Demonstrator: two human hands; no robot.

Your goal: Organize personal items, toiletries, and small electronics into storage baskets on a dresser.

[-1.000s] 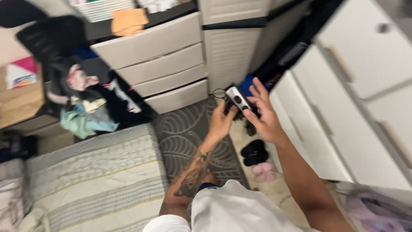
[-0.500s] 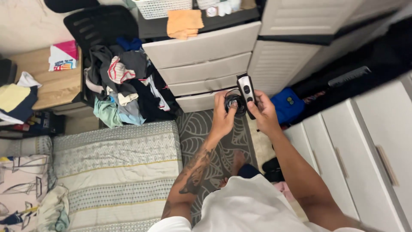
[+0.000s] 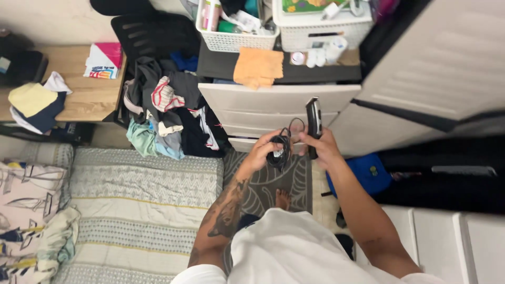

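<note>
My right hand [image 3: 324,149] grips a black and silver hair clipper [image 3: 314,121], held upright in front of a beige drawer unit [image 3: 273,108]. Its black cord [image 3: 280,148] is bunched in a coil in my left hand [image 3: 261,151], just left of the clipper. Both hands are close together above a grey patterned rug [image 3: 273,181]. My bare foot [image 3: 283,199] stands on the rug below them.
A chair heaped with clothes [image 3: 165,108] stands left of the drawers. White baskets [image 3: 273,26] and an orange cloth [image 3: 258,67] sit on top. A bed with striped cover [image 3: 137,210] is at left, a wooden desk [image 3: 79,94] behind it. A blue bag [image 3: 368,176] lies right, near white cabinets [image 3: 452,242].
The view has swung left and upward, bringing the drawer top and baskets into sight. The clipper has turned more upright and edge-on, and the cord is gathered tighter in my left hand.
</note>
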